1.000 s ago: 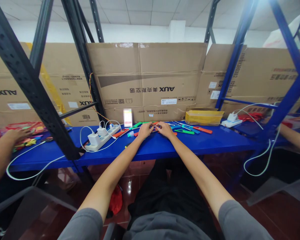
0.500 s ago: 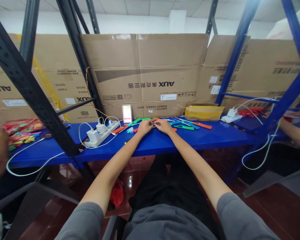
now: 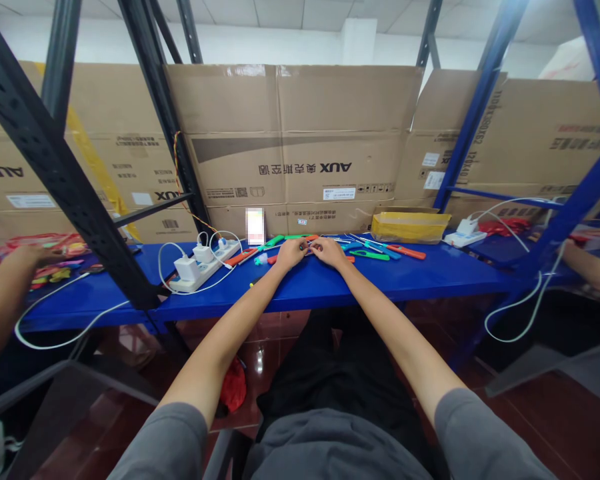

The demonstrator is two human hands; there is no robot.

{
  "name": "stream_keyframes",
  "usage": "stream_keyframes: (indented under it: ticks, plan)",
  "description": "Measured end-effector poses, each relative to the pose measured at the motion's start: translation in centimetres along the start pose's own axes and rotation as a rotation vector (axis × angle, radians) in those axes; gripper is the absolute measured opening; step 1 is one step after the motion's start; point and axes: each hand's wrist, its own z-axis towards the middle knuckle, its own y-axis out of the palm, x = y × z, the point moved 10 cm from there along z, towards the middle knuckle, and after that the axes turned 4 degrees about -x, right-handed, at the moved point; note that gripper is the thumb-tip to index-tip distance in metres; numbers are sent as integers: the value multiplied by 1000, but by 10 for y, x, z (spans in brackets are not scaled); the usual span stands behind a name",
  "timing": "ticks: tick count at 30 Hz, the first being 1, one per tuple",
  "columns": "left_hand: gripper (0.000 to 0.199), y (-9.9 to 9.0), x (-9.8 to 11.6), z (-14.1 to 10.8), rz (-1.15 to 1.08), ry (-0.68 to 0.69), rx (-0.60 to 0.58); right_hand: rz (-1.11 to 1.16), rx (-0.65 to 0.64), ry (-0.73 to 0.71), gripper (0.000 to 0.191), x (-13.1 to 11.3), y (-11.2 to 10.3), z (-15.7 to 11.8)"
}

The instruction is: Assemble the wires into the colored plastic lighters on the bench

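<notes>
Bumping green tool (image 3: 380,257) at three o'clock might happen: right hand (image 3: 330,253) near. Can't tell its or left hand (image 3: 291,255)'s grip.

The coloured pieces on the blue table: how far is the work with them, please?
Nothing is surely done: the rightmost orange piece and the green piece nearby lie loose on the blue table, finished or waiting, I cannot tell.
In hand: the left hand and right hand meet close together over something small, mostly hidden by the fingers.
Remaining: at least this small item, probably, since both hands are at it.
</notes>
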Motion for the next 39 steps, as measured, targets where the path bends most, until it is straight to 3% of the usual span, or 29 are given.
stream_keyframes:
  ticks: [11,23,33,39]
  plan:
    - [29,8,-2,5,79,52,-23,0,8,-3,16,0,-1,1]
    - [15,0,8,4,24,107,25,21,14,-19,15,-2,-4,1]
    - [19,-4,5,4,-197,55,38,47,18,13,12,2,-7,0]
    - [19,-4,4,5,-206,87,66,32,31,-10,10,0,-8,-1]
